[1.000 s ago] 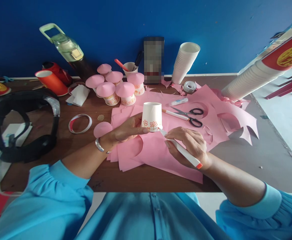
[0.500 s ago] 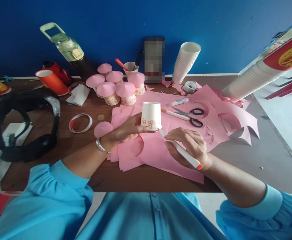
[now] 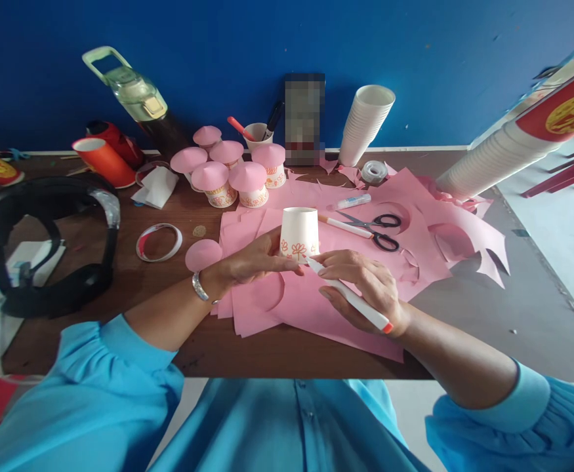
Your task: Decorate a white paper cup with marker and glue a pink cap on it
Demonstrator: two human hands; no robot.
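My left hand is closed around the lower left of a white paper cup, held upside down over pink paper. Orange-red flowers are drawn in a band round the cup's lower part. In my right hand is a white marker with an orange end; its tip is at the drawn band. Under both hands lie layered sheets of pink paper. Black-handled scissors and a second orange-and-white marker lie just beyond the right hand, near a glue stick.
Several decorated cups with pink cone tops stand behind the left hand. A tape roll and a black strap-like headset lie to the left. Stacked white cups, a phone and a bottle stand along the blue wall.
The cup has moved slightly down and turned a little in my left hand. My right hand has shifted slightly left, bringing the marker tip from the cup's lower right edge toward a flower.
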